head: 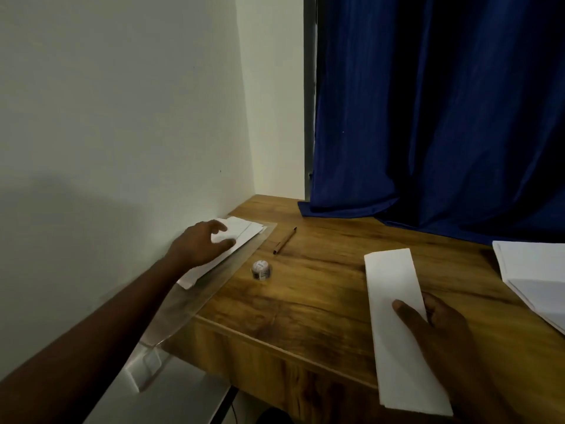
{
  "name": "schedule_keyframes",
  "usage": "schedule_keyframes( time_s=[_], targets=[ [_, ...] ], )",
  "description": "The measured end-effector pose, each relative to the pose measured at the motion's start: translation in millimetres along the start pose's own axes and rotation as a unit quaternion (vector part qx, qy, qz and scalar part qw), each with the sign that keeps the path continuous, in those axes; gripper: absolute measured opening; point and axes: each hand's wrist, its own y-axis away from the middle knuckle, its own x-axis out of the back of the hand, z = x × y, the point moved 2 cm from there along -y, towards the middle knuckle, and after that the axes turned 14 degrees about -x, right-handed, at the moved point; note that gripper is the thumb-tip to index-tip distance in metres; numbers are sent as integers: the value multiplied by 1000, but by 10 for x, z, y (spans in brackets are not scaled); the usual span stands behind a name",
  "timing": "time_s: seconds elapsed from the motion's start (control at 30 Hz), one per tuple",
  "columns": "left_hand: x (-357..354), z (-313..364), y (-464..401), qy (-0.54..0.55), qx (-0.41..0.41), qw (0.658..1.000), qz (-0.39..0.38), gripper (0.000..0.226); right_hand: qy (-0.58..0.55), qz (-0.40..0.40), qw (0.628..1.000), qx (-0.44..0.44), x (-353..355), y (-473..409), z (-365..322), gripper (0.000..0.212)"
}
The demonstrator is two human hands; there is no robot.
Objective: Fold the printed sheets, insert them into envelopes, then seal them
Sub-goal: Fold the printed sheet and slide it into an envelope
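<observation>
I hold the folded sheet [397, 316] pinched in my right hand [440, 328] (ready to insert) while my open left hand [201, 243] reaches onto the envelopes [241, 229] on the worktop [305, 295].

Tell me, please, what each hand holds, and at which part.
The right hand holds the folded sheet at its right long edge, thumb on top. The left hand rests on the envelopes by the wall; a grip cannot be told.

- left hand [204, 242]: bare, no glove, no ring or watch seen
- left forearm [101, 325]: bare along its whole visible length, no sleeve
- right hand [443, 328]: bare, no jewellery seen, wrist uncovered
</observation>
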Motion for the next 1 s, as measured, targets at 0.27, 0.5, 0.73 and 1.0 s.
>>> schedule_keyframes(
  time_s=[0.27,0.5,0.73,1.0],
  targets=[
    [-192,-469,-94,-101,60,989,-90,68,-11,-12,1000,-3,-22,2,8,39],
    [-132,-285,-25,-250,-9,967,-41,37,-3,-11,1000,-14,-10,27,-25,41],
    [250,-123,37,-248,-26,964,90,27,-12,-5,1000,0,10,51,-47,60],
    [957,596,353,199,-92,886,408,18,8,-60,995,83,77,96,-99,51]
  ],
)
